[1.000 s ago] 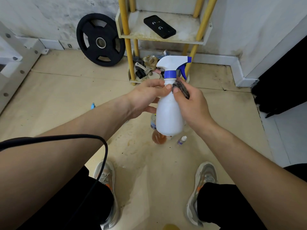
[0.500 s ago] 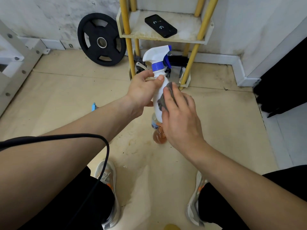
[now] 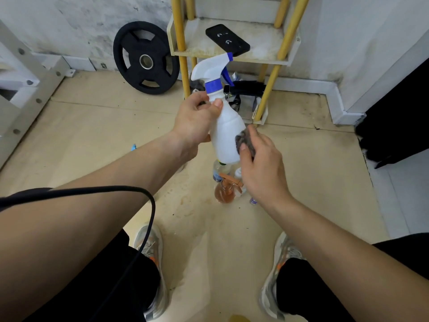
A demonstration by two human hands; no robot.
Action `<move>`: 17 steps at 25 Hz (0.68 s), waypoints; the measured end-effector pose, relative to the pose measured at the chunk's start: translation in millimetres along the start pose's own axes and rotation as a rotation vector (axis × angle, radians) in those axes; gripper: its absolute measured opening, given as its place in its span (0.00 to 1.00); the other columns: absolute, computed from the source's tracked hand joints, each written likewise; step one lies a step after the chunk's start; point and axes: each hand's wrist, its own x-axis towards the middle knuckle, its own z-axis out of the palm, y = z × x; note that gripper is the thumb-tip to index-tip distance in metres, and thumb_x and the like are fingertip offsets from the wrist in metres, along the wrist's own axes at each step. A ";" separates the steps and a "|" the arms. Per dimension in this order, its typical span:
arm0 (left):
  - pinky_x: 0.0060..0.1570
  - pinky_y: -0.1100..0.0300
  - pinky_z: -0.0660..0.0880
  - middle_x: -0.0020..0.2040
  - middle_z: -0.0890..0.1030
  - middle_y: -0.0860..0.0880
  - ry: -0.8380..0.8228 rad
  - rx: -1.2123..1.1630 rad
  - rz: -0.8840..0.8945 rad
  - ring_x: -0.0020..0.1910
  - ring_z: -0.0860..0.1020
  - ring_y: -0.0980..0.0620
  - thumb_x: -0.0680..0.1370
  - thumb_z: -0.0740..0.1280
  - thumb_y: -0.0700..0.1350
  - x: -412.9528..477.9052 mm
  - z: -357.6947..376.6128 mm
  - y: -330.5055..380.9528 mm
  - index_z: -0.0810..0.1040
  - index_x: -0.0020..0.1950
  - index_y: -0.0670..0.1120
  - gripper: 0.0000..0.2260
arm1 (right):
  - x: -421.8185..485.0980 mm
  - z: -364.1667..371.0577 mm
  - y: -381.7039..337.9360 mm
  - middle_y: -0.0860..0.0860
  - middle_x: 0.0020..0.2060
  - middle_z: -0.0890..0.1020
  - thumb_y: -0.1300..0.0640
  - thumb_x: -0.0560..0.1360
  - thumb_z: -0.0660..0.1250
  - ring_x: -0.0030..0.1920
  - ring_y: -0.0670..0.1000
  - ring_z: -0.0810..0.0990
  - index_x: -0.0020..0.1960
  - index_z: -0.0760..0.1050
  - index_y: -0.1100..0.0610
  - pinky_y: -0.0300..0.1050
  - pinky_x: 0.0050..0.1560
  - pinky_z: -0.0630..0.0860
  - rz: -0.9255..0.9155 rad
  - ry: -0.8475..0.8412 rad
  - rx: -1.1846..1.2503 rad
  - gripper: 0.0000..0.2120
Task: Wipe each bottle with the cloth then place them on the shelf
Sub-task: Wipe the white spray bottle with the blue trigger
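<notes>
My left hand (image 3: 197,119) grips a white spray bottle (image 3: 226,133) by its neck, below the blue collar and white trigger head. The bottle hangs in the air, tilted, nozzle to the left. My right hand (image 3: 262,168) presses a dark grey cloth (image 3: 243,141) against the bottle's lower right side. Under the bottle, on the floor, stand an orange spray bottle (image 3: 224,192), a clear bottle with a blue label (image 3: 219,171) and a tiny vial with a purple band (image 3: 253,201), partly hidden by my right hand. The yellow-posted shelf (image 3: 264,54) rises behind.
A black phone-like device (image 3: 227,39) lies on the shelf board. Dark clutter fills the shelf's bottom level (image 3: 246,89). A black weight plate (image 3: 145,58) leans on the wall at left. A white metal frame (image 3: 27,89) stands far left. My shoes (image 3: 151,247) flank the bottles.
The bottle has tilted and its trigger head has swung from right to left. My right hand with the cloth has slid from the neck down to the lower body.
</notes>
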 end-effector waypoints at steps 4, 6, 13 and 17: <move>0.42 0.51 0.83 0.48 0.84 0.50 -0.060 0.027 -0.002 0.47 0.84 0.51 0.82 0.66 0.44 -7.9 5.9 -4.1 0.76 0.63 0.48 0.09 | -2.2 2.6 -3.7 0.55 0.73 0.71 0.58 0.83 0.60 0.69 0.59 0.69 0.78 0.64 0.60 0.51 0.70 0.68 -0.173 0.021 -0.244 0.24; 0.44 0.48 0.82 0.47 0.85 0.50 -0.140 0.064 0.017 0.45 0.84 0.52 0.82 0.66 0.44 -13.8 9.8 -7.5 0.76 0.63 0.49 0.10 | 8.4 -5.5 -9.4 0.55 0.70 0.74 0.58 0.83 0.60 0.68 0.57 0.71 0.76 0.67 0.59 0.50 0.68 0.69 -0.165 0.031 -0.167 0.22; 0.52 0.55 0.75 0.59 0.81 0.50 -0.181 0.293 0.198 0.57 0.80 0.48 0.80 0.68 0.45 -16.2 -14.4 -14.6 0.75 0.63 0.50 0.12 | 14.1 -12.5 -6.2 0.50 0.37 0.81 0.53 0.83 0.60 0.37 0.49 0.79 0.46 0.79 0.59 0.41 0.36 0.70 0.314 -0.188 0.274 0.14; 0.40 0.74 0.72 0.62 0.77 0.50 -0.228 0.410 0.207 0.53 0.77 0.55 0.82 0.65 0.41 -24.6 -36.4 -15.8 0.71 0.69 0.47 0.15 | 4.5 4.5 6.4 0.61 0.41 0.81 0.53 0.82 0.60 0.40 0.52 0.77 0.51 0.77 0.65 0.46 0.42 0.67 0.335 -0.331 0.312 0.15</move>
